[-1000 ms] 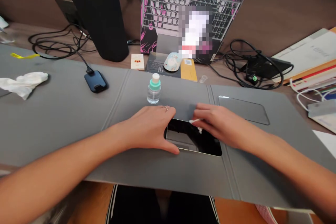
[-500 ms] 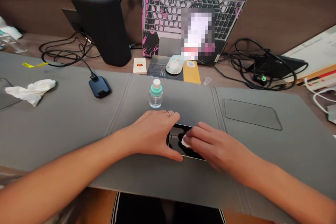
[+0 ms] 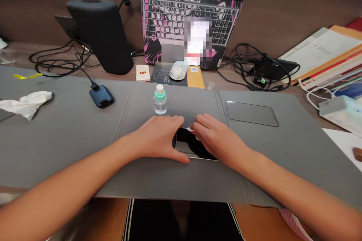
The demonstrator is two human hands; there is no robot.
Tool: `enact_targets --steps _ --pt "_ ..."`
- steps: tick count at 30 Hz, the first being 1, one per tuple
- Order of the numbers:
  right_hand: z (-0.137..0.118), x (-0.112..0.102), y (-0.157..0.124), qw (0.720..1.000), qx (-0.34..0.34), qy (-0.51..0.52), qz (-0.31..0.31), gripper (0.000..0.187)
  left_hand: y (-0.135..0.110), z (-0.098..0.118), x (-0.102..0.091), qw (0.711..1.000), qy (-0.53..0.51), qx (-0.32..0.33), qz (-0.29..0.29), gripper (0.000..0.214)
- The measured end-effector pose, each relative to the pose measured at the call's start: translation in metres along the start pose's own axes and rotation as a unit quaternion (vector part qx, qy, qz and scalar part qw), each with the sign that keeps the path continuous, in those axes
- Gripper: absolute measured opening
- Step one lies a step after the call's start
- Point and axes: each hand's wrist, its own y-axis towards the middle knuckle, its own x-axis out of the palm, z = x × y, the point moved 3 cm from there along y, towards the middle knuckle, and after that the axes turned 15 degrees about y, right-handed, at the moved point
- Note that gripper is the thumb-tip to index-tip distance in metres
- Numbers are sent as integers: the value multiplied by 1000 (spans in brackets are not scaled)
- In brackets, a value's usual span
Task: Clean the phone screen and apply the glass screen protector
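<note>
Black and glossy, the phone [image 3: 185, 148] lies flat on the grey mat [image 3: 169, 180], its left end clamped between the left hand's [image 3: 160, 135] thumb and fingers. The right hand [image 3: 216, 135] pinches a white wipe [image 3: 189, 129] in closed fingers. A slack left grip could let the phone skid under pressure. The right hand hides the phone's right end and most of the wipe.

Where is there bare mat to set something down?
Bare mat shows between the crumpled tissue, the cabled device and the left forearm; also between the clear panel and right forearm. Crowded: the phone between left hand and right hand, the bottle behind, and the back edge with laptop and mouse.
</note>
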Motion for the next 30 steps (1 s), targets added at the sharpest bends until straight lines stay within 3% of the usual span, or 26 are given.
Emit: enact_targets --steps 4,7,10,13,19,25,27,30 --pt "-17 9 16 1000 1 -5 -6 24 0 -1 0 1000 -7 16 20 65" --pt "-25 2 -1 999 -27 -1 -30 21 -1 2 -1 1000 -1 14 23 64" --pt "-16 -10 -24 998 -46 3 -35 18 -2 3 -1 1000 7 10 15 66" --pt "11 -20 -29 1000 -15 -14 19 21 0 1 -1 1000 9 5 -4 67" --pt "48 -26 -3 993 0 -6 116 27 3 0 -2 999 10 -17 -43 66" --pt "40 -34 -14 990 8 14 142 47 -1 5 0 998 18 -36 -52 59" --pt "31 -41 -19 983 18 41 177 46 -2 5 1 998 20 -34 -44 59" --pt "15 -49 -30 971 -25 131 197 34 -3 5 5 999 20 -32 -27 54"
